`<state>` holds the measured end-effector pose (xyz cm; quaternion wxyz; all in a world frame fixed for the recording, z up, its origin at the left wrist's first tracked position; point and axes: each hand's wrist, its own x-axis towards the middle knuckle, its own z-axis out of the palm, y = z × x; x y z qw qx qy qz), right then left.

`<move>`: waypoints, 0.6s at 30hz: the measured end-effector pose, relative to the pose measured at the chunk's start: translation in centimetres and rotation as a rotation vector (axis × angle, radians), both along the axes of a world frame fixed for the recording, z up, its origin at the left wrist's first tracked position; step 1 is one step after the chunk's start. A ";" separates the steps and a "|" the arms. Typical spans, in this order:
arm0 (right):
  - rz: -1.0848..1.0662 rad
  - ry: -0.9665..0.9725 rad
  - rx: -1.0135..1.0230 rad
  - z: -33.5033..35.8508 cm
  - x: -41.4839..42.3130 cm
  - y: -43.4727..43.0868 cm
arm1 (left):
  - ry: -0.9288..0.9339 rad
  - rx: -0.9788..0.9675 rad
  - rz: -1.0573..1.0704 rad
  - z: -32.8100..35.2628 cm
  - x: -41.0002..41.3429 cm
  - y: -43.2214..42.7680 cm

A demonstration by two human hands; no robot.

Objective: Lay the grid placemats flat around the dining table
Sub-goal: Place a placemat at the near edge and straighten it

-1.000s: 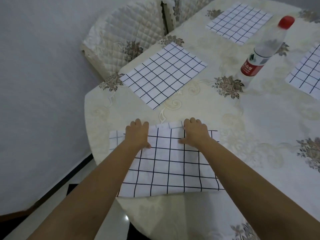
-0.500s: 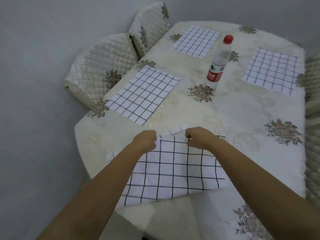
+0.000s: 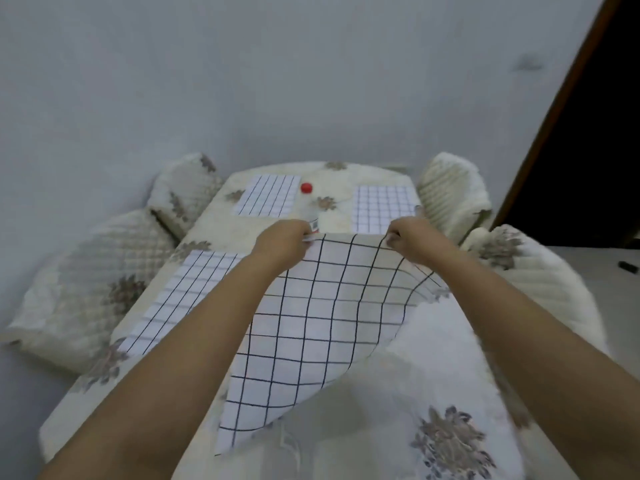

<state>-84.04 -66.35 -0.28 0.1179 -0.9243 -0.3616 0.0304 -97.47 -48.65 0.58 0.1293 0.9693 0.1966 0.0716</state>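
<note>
Cream floral cloth is covering the dining table (image 3: 381, 427), with a near-left white grid placemat (image 3: 187, 292), a far-left placemat (image 3: 268, 195) and a far-right placemat (image 3: 382, 209) lying flat and a red-capped clear bottle (image 3: 307, 192) standing between the far two. Your left hand (image 3: 282, 242) and right hand (image 3: 412, 242) are each pinching the far edge of a fourth black-gridded white placemat (image 3: 311, 323), holding it raised over the near end.

I see the table (image 3: 433, 358) ahead, with chairs (image 3: 93, 271) along both sides. On it lie a near-left placemat (image 3: 180, 299), a far-left placemat (image 3: 268, 195) and a far-right placemat (image 3: 381, 209); the bottle (image 3: 306, 188) stands between the far two. The left hand (image 3: 282, 242) and right hand (image 3: 410, 242) hold a fourth placemat (image 3: 311, 327) above the near middle
</note>
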 end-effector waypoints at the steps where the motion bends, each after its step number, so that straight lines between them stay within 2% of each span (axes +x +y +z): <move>1: -0.019 -0.046 0.047 1.2 0.3 -0.5 | -0.038 0.017 -0.002 1.1 0.6 -0.3; 6: -0.159 -0.305 0.282 9.0 1.9 -2.9 | -0.294 0.080 -0.006 8.1 4.4 -1.8; 11: -0.189 -0.460 0.454 14.3 2.1 -4.2 | -0.523 0.142 -0.024 13.9 5.2 -3.1; 14: -0.197 -0.486 0.515 16.0 1.5 -5.3 | -0.589 0.174 -0.039 15.7 4.7 -3.8; 18: -0.177 -0.435 0.530 16.6 0.1 -7.1 | -0.559 0.129 -0.060 16.2 3.3 -4.3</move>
